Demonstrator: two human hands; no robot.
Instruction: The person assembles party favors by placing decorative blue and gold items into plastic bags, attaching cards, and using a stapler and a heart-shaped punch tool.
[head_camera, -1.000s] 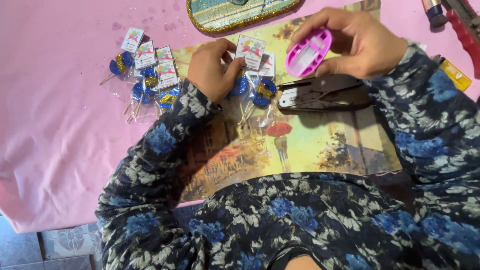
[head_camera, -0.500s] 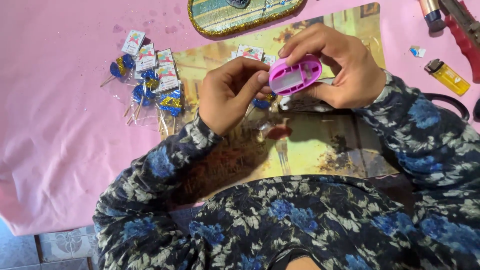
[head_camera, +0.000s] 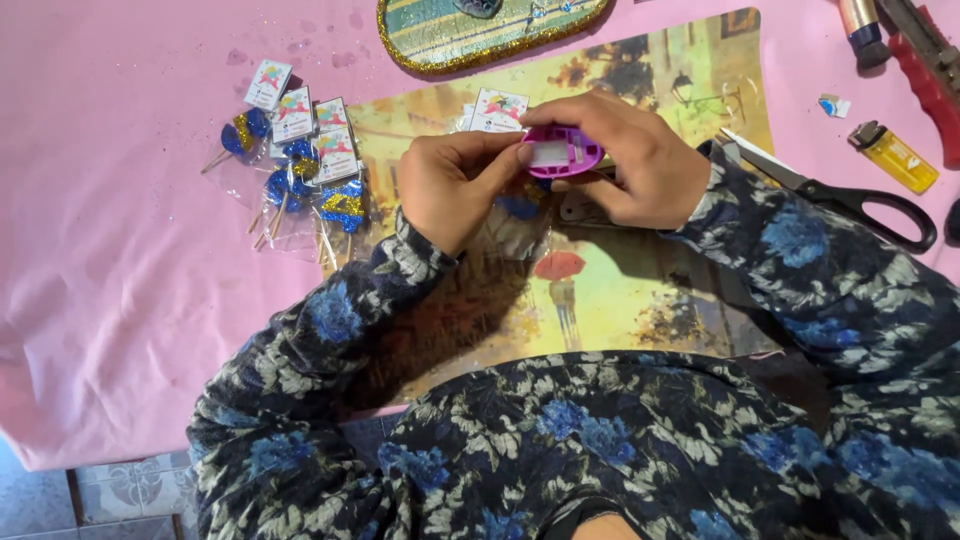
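My right hand (head_camera: 640, 160) grips a small pink oval tape dispenser (head_camera: 562, 152) above a painted placemat (head_camera: 640, 290). My left hand (head_camera: 455, 185) meets it from the left, its thumb and forefinger pinching at the dispenser's white front. Under both hands lie clear bags with blue glitter picks (head_camera: 518, 206) and white printed cards (head_camera: 492, 108), partly hidden. A dark stapler-like tool (head_camera: 580, 208) peeks out beneath my right hand.
A pile of bagged blue and gold picks (head_camera: 300, 185) lies left on the pink tablecloth (head_camera: 110, 220). Black-handled scissors (head_camera: 850, 195), a yellow lighter (head_camera: 893, 155), red-handled pliers (head_camera: 930, 70) and a glitter-rimmed oval tray (head_camera: 480, 35) lie at the right and top.
My right hand brought the pink dispenser down and left from the upper mat. My left hand left the bags and came up to pinch its front.
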